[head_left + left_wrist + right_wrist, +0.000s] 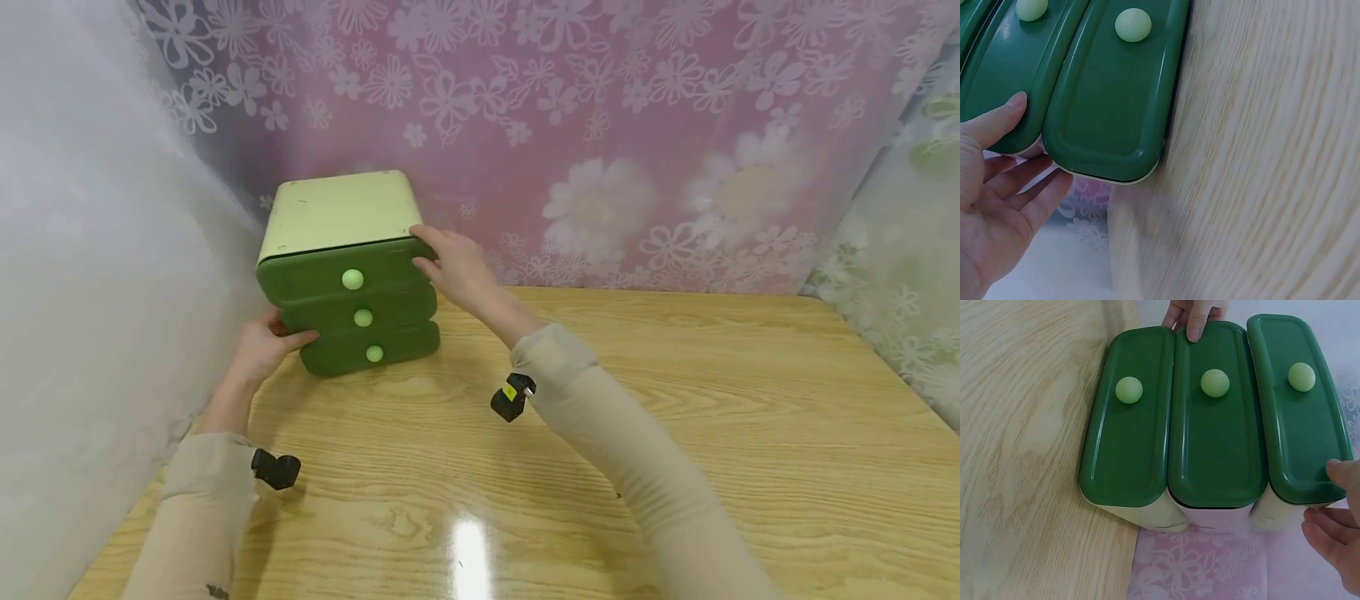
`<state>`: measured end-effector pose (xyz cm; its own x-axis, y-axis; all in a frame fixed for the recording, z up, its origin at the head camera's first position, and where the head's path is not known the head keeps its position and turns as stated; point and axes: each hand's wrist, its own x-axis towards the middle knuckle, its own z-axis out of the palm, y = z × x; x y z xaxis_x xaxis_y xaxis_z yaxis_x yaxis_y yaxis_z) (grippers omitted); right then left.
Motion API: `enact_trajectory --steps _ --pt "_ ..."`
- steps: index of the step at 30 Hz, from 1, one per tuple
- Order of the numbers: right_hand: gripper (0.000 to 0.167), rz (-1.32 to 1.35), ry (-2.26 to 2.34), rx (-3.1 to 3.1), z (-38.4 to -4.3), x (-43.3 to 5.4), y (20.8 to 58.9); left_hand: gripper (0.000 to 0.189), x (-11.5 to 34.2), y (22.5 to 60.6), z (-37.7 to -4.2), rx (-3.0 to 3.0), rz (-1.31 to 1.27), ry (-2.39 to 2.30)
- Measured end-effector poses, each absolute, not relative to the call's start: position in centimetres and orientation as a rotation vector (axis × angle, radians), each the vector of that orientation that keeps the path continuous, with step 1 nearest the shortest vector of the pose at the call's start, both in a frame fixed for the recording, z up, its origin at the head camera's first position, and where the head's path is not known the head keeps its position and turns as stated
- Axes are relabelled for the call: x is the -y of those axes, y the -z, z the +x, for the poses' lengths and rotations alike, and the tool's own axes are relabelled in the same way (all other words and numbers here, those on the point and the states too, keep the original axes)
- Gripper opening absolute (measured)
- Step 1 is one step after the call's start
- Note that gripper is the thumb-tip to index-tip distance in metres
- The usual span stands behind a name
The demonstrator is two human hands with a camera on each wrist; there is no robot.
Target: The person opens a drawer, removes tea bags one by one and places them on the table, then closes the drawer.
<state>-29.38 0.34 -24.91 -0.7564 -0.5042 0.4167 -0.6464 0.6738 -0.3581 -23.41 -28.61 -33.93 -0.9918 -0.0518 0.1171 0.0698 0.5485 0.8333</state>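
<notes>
A small drawer cabinet [337,208] with a cream top and three dark green drawer fronts stands at the back left of the table. Each front has a round pale green knob, such as the top one [352,279]. My left hand [261,348] holds the cabinet's left side, its thumb on the middle drawer front [1016,75] and its fingers along the side wall. At the upper right corner, my right hand [461,267] grips the top tier, thumb against the top drawer front [1300,431]. The lower drawer front [1107,106] is untouched.
The wood-grain table [675,417] extends to the right and front. Behind it hangs a pink floral curtain [600,125], and a white sheet [90,250] hangs close to the cabinet's left. Small black cameras [277,469] are strapped to both wrists.
</notes>
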Motion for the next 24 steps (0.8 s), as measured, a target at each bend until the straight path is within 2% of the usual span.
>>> enact_trajectory --steps 7,24 --pt "0.039 0.922 -0.663 2.412 -29.3 -2.6 26.0 0.068 27.0 34.0 -23.7 2.694 -0.021 1.399" --pt "0.038 0.887 -0.675 2.268 -28.3 -7.9 27.0 0.059 22.5 34.4 -25.5 2.676 -0.126 1.475"
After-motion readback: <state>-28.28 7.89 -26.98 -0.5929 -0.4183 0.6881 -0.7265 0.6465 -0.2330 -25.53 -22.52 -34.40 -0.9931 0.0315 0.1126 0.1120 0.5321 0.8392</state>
